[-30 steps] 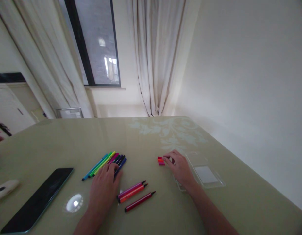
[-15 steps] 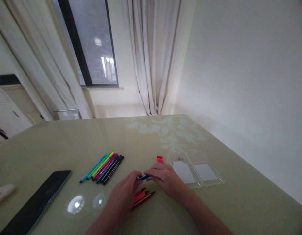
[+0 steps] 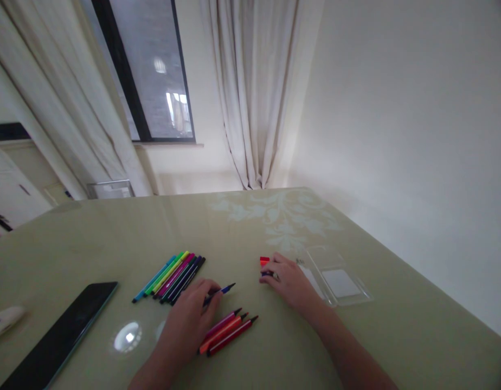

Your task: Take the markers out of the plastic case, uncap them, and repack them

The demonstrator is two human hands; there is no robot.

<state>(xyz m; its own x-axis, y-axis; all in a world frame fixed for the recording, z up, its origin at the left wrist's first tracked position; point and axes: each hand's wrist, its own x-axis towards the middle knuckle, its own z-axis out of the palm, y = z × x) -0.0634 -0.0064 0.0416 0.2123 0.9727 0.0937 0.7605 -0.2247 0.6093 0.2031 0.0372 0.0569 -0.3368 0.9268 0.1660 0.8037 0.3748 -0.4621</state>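
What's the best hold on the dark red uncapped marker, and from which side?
Pinch the dark red marker across mid-barrel, from above and its near side. It lies flat, its slim barrel slanting away to the right, with the orange marker close along its far side. The exposed tip is probably best left untouched.

Note olive-green on the tabletop (image 3: pixel 132 227), with pale leaf scrollwork (image 3: pixel 281 214) toward 4 o'clock. At 8 o'clock, read the row of markers (image 3: pixel 174 276) from the left: light blue, green, yellow, magenta, then darker tones. At 6 o'clock, distinguish magenta, orange and dark red on three markers (image 3: pixel 225 332); at 7 o'clock, blue on a single marker (image 3: pixel 223 291). Match red and orange to the caps (image 3: pixel 264 261) between 5 and 6 o'clock, dark blue to the lowest cap (image 3: pixel 267 274).
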